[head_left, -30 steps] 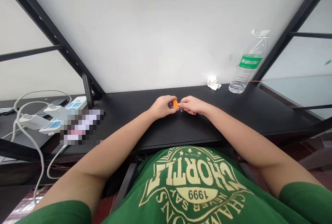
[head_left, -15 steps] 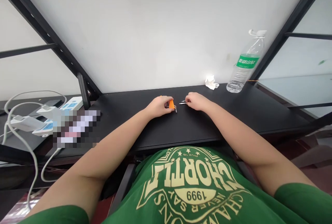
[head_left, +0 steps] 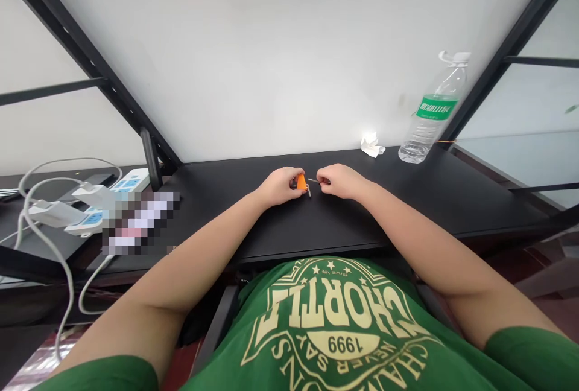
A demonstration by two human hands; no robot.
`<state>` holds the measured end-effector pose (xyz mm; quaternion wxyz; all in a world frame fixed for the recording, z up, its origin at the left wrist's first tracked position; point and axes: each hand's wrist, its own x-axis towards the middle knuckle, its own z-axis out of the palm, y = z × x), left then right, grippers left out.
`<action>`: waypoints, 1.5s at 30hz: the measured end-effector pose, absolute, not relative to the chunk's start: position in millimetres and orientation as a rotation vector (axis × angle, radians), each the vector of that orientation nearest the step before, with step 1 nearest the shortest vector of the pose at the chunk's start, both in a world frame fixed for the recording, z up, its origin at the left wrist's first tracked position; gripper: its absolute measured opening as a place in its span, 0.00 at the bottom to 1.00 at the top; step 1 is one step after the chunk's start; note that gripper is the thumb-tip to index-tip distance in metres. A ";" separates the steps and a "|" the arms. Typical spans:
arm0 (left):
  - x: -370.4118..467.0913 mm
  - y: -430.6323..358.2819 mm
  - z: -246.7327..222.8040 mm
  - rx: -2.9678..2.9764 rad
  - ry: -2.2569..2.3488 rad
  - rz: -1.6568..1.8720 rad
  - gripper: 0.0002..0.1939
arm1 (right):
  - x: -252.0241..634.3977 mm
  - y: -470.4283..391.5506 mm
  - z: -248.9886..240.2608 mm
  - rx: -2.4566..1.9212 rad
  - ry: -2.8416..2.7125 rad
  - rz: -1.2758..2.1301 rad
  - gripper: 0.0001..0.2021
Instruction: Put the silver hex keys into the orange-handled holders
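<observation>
My left hand (head_left: 283,186) is closed around a small orange hex key holder (head_left: 301,182) just above the black tabletop (head_left: 253,228). A short bent metal end (head_left: 309,190) sticks out from its right side. Opposite it, my right hand (head_left: 339,181) pinches a thin metal rod, seemingly a hex key (head_left: 314,181), pointing left at the holder. The rod's tip is very close to the orange piece; whether they touch I cannot tell. My fingers hide most of both things.
A clear water bottle (head_left: 429,116) with a green label stands at the back right, beside a crumpled tissue (head_left: 372,145). On the left lie a power strip (head_left: 131,184) with plugged chargers, white cables (head_left: 63,270) and a blurred-out flat object (head_left: 140,222). Black frame bars flank the table.
My right hand has moved left, bringing the metal rod's tip up to the orange holder. The left hand stays nearly in place, and the view has shifted slightly.
</observation>
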<state>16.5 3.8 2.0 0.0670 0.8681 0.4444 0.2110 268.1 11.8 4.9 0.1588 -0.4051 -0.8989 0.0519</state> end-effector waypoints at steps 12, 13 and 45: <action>15.4 3.1 0.1 2.640 1.306 0.691 0.23 | 272.1 17.7 3.0 -0.942 -2.541 0.313 0.09; 15.6 2.5 0.6 2.647 1.306 0.695 0.24 | 272.4 17.3 4.5 -0.947 -2.534 0.327 0.10; 30.3 -8.8 6.2 2.668 1.342 0.673 0.21 | 248.8 10.8 -1.5 -1.267 -1.789 1.495 0.07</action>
